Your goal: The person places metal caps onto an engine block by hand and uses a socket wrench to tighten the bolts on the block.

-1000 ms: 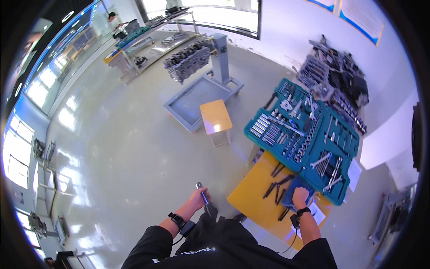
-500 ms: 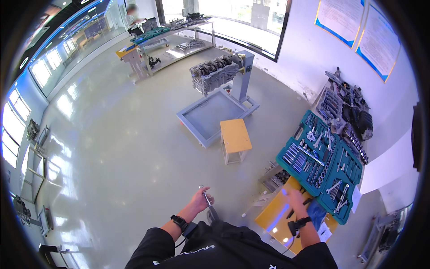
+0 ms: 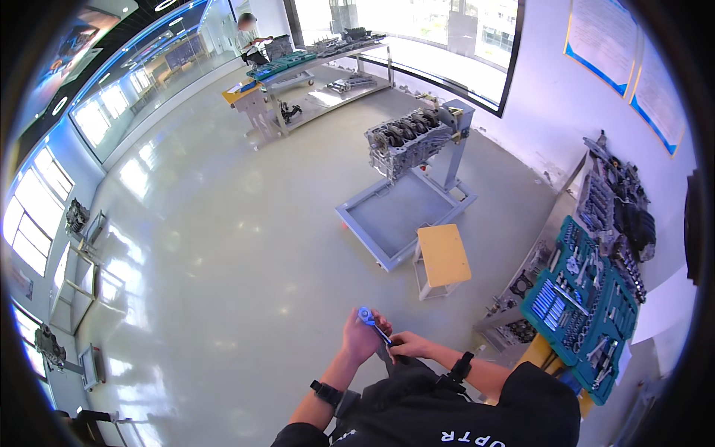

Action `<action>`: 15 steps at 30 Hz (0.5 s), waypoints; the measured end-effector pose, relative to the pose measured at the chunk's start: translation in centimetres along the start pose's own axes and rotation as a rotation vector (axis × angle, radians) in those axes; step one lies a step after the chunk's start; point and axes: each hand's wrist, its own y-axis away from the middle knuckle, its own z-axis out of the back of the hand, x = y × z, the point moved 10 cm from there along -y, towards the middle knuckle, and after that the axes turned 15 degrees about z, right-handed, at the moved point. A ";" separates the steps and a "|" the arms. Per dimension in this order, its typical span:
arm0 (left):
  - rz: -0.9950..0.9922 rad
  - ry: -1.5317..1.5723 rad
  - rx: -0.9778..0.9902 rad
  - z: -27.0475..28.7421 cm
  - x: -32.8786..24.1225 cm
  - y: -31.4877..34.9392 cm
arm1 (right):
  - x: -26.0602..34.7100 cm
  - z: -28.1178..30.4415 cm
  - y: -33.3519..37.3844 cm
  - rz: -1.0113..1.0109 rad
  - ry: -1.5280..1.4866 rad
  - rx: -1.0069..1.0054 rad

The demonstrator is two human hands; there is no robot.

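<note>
A ratchet wrench (image 3: 380, 332) slants in front of my body, its round head up and to the left. My left hand (image 3: 360, 339) is closed around it just below the head. My right hand (image 3: 408, 346) grips the lower end of its dark handle, so both hands meet on the one tool. On the right a teal tool case (image 3: 588, 316) lies open, filled with sockets, wrenches and drivers.
A yellow-topped stool (image 3: 444, 255) stands ahead, beside an engine block (image 3: 406, 141) on a grey wheeled stand (image 3: 387, 261). Engine parts (image 3: 618, 201) lie along the right wall. At the far bench (image 3: 328, 58) sits another person (image 3: 252, 43).
My right hand has left the yellow table by the tool case and come over to the wrench's handle. My view has turned right, so the room has shifted left-to-right displaced in the picture.
</note>
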 end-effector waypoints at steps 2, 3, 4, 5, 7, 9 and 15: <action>0.028 -0.144 -0.052 -0.1 -3.1 -1.2 | 0.9 0.4 -3.4 0.002 -0.228 0.035; 0.060 -0.283 -0.094 -0.4 -4.6 -2.2 | 1.4 1.1 -5.5 0.023 -0.304 0.000; 0.069 -0.287 -0.106 -0.6 -6.3 -3.5 | 2.0 1.9 -7.6 0.045 -0.383 -0.036; 0.073 -0.524 -0.223 -0.6 -8.3 -4.6 | 3.5 4.3 -9.1 -0.002 -0.376 -0.280; 0.116 -0.765 -0.322 1.1 -11.7 -6.1 | 3.5 6.3 -12.2 0.016 -0.383 -0.277; 0.155 -0.865 -0.407 1.6 -17.6 -9.0 | 4.9 11.6 -17.0 0.038 -0.358 -0.364; 0.374 -1.134 -0.616 7.9 -30.4 -9.6 | 7.4 21.1 -24.7 0.090 -0.317 -0.439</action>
